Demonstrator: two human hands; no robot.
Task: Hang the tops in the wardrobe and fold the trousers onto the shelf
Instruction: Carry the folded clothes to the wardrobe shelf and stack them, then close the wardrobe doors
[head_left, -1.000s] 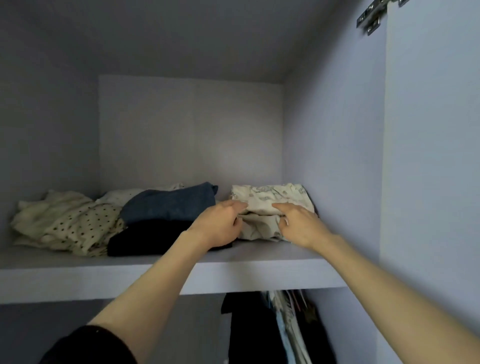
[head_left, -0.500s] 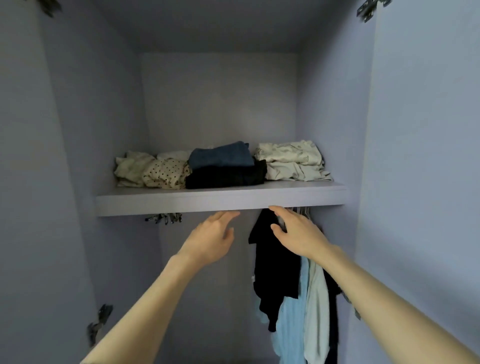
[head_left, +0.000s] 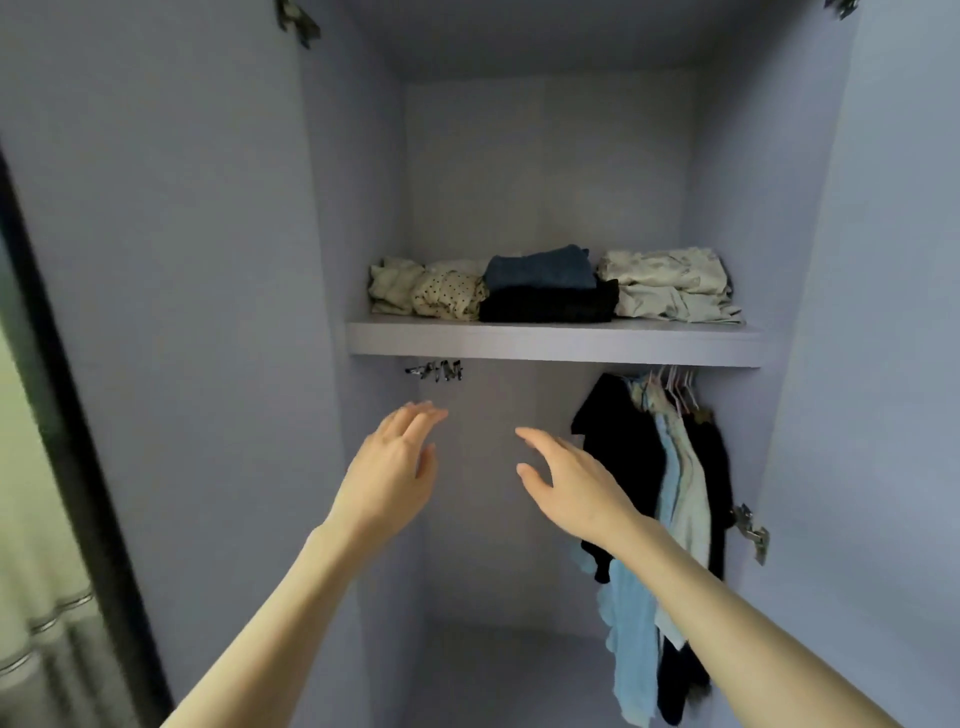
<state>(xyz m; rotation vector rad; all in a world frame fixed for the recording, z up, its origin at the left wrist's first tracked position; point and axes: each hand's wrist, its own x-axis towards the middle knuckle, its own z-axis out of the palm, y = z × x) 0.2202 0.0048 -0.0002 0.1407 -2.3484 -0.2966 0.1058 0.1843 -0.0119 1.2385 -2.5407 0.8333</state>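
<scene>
Folded clothes lie in a row on the wardrobe shelf (head_left: 556, 343): cream trousers (head_left: 670, 286) at the right, a blue piece (head_left: 543, 267) on a black piece (head_left: 548, 306) in the middle, a dotted cream piece (head_left: 449, 293) at the left. Under the shelf at the right hang black, light blue and pale tops (head_left: 670, 499) on hangers. My left hand (head_left: 389, 475) and my right hand (head_left: 571, 486) are held out below the shelf, fingers straight, holding nothing and touching nothing.
Spare metal hangers (head_left: 436, 371) bunch under the shelf's left end. The wardrobe door (head_left: 893, 364) stands open at the right with a hinge (head_left: 750, 530). A dark frame edge (head_left: 67, 415) and a pale curtain lie at the far left.
Both hands have let go of the cream trousers on the shelf and dropped below it. The view has pulled back from the wardrobe.
</scene>
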